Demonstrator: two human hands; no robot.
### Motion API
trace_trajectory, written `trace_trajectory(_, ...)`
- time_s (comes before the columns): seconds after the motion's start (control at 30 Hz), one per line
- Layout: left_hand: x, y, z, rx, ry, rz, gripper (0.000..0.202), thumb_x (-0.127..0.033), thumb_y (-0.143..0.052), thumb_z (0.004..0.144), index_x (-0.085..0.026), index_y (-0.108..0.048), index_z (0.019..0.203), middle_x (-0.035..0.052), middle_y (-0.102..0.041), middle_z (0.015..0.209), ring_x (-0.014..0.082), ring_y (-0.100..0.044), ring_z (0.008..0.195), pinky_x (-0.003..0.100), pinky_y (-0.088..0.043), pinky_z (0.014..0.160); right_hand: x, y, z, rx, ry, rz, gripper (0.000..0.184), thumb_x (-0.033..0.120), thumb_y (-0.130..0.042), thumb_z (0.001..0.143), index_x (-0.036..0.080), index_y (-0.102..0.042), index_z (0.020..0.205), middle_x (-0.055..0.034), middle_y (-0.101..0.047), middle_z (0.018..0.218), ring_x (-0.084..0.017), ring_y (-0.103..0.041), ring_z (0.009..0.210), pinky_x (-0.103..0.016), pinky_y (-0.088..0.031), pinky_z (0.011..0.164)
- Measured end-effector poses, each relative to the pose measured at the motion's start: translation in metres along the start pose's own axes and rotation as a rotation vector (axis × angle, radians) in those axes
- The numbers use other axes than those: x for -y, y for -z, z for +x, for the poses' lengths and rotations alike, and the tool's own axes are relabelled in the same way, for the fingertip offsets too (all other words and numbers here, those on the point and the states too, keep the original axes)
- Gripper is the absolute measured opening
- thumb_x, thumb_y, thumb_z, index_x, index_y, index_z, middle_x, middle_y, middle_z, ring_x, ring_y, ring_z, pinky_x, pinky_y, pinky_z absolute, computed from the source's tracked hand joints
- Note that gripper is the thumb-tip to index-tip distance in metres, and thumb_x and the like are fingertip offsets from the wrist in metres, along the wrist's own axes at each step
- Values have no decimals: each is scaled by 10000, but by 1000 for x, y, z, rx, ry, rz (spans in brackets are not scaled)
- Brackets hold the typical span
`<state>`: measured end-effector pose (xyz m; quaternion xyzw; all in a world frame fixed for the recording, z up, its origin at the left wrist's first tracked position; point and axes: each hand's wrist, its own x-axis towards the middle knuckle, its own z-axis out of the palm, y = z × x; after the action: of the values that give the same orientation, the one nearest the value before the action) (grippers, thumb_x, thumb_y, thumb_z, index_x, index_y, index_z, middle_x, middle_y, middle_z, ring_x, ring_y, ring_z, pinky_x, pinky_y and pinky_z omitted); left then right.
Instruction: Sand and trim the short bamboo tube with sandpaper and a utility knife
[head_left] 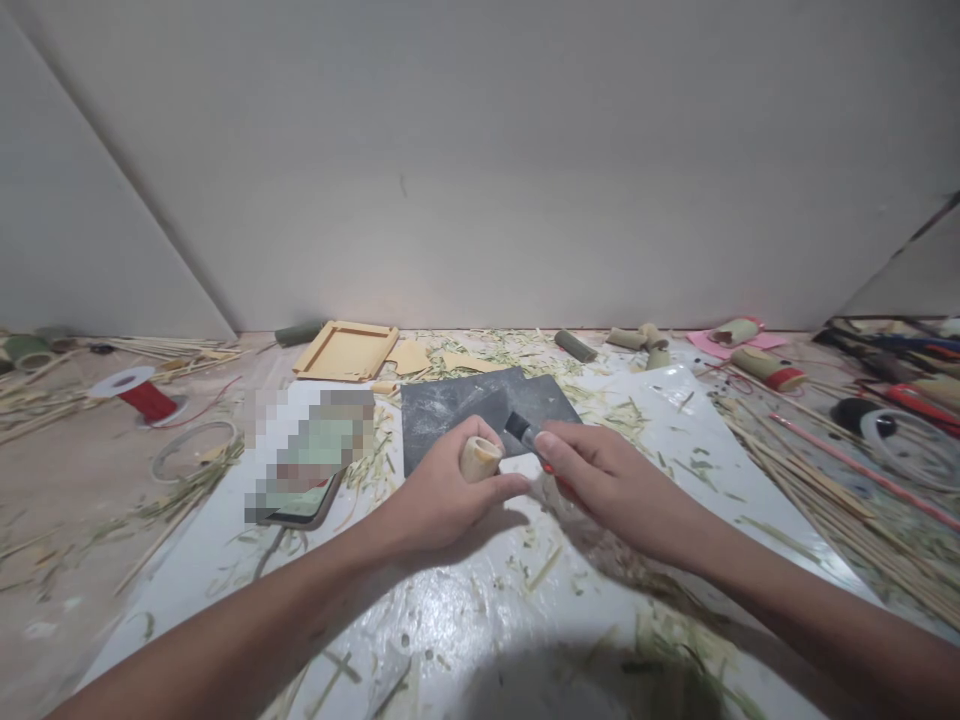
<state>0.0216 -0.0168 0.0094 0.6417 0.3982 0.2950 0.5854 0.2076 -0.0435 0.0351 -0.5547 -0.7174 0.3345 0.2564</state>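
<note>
Near the middle of the work surface, my left hand (450,485) is closed around a short piece of bamboo tube (481,458), its hollow end tilted up toward me. My right hand (600,475) grips what looks like a utility knife (525,432), with a wide dark tip, a grey body and some red underneath. That tip points up and left, just right of the bamboo and apart from it. Beneath and beyond both hands lie dark sandpaper sheets (442,410). A small white piece (525,466) shows between the hands.
A white plastic sheet (360,600) strewn with green shavings covers the surface. To the left are a phone (311,505) and a red thread spool (146,400). Behind stands a yellow tray (345,352). Bamboo pieces (576,346), thin sticks (832,490) and a tape roll (911,445) lie around.
</note>
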Motion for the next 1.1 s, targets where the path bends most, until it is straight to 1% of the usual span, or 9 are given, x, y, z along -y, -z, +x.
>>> trace_trajectory(0.13,9,2,1,129,74,-141,372,-430,-637,838,-241,-349,977,-95,-494,531,64,-393,407,165,-334,411,-4,2,3,4,10,-41,420,480,-342,966,208,-355,647,44,-384,594,-115,-378,557,-258,-298,519)
trace_trajectory(0.23,14,3,4,226,87,-271,369,-458,-587,873,-244,-311,993,-69,-554,584,59,-389,370,189,-355,396,-7,3,4,12,21,-121,394,497,-394,943,211,-346,677,44,-390,635,-114,-377,571,-252,-296,514)
trace_trajectory(0.37,14,4,9,123,9,-134,362,-443,-604,852,-192,-475,1080,-18,-582,690,82,-476,434,226,-399,432,-11,7,5,-9,46,-140,269,461,-407,945,213,-427,843,33,-455,687,-125,-416,596,-257,-329,540)
trace_trajectory(0.47,8,8,9,32,-101,126,328,-381,-612,841,-188,-609,1106,45,-646,910,162,-603,751,285,-479,679,-14,9,7,-18,102,-180,239,434,-391,954,210,-457,904,31,-464,685,-132,-433,602,-262,-332,557)
trace_trajectory(0.53,4,10,7,9,-126,220,379,-381,-613,837,-205,-593,1172,60,-639,1037,207,-586,913,321,-463,798,-16,9,8,23,148,-244,231,418,-388,956,208,-479,923,33,-471,666,-134,-435,591,-265,-317,557)
trace_trajectory(0.6,2,12,5,-6,-95,277,455,-426,-616,833,-211,-532,1226,59,-627,1026,209,-577,893,330,-460,781,-17,8,8,82,170,-312,230,406,-378,958,208,-490,923,31,-487,654,-135,-437,575,-268,-302,553)
trace_trajectory(0.77,1,13,5,48,-131,384,288,-422,-621,830,-198,-589,1009,23,-639,926,180,-584,821,291,-454,719,-16,5,6,164,177,-406,265,408,-356,963,204,-486,854,17,-524,644,-131,-447,555,-265,-283,549)
trace_trajectory(0.93,3,10,7,49,-213,483,253,-406,-615,822,-189,-674,937,23,-694,844,183,-616,768,272,-449,670,-14,1,2,221,236,-462,327,455,-343,971,202,-509,847,-1,-562,675,-133,-461,573,-263,-253,543)
trace_trajectory(1.1,4,11,5,47,-187,541,397,-505,-803,581,-182,-720,796,6,-684,745,187,-609,704,257,-429,605,-12,-3,-4,251,290,-470,266,381,-355,970,207,-481,812,12,-547,682,-125,-442,578,-269,-229,540)
